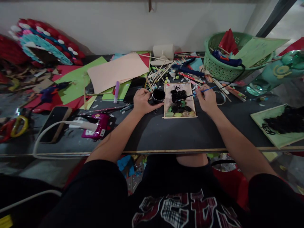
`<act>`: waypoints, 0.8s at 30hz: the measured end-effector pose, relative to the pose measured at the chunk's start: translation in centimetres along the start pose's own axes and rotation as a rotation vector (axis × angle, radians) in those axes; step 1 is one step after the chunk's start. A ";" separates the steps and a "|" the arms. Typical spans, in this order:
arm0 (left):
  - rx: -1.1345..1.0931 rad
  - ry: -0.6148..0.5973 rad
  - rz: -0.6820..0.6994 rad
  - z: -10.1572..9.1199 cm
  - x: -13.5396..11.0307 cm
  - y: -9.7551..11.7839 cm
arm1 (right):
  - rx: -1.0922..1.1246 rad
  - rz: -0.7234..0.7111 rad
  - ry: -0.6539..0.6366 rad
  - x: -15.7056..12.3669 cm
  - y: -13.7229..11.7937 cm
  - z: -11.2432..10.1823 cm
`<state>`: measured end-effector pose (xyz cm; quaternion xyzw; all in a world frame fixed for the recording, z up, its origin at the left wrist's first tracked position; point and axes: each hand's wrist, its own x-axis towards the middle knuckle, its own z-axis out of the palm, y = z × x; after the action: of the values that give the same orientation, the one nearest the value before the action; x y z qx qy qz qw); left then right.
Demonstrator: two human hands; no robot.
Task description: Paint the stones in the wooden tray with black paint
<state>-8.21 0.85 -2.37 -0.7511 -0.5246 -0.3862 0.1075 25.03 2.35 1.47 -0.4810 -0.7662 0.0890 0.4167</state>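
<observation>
My left hand is wrapped round a small cup of black paint, just left of a stick-framed panel. On the panel lie several pebbles; those toward the top are coated black, while lower ones show green and yellowish surfaces. In my right hand is a thin blue paintbrush, pinched between the fingers. Its dark tip points left over the panel's right side, near the black pebbles; whether it touches them I cannot tell.
Behind are paper sheets, sticks, scraps and a green basket. At left lie a phone, a purple power strip with a white cable, and scissors. Rightward stand a bottle and another panel bearing black pieces.
</observation>
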 end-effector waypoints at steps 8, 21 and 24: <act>-0.030 -0.029 -0.020 -0.2 0.1 0.1 | -0.065 -0.028 0.031 -0.1 -0.7 0.2; -0.002 -0.032 0.055 -0.2 0.0 0.2 | 0.025 -0.052 0.029 -0.2 -1.0 -0.6; 0.005 -0.012 0.073 0.0 -0.1 0.0 | 0.027 -0.042 0.046 -0.3 -0.9 -0.5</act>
<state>-8.21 0.79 -2.45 -0.7718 -0.4982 -0.3764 0.1202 24.86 1.53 2.17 -0.4613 -0.7650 0.0795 0.4423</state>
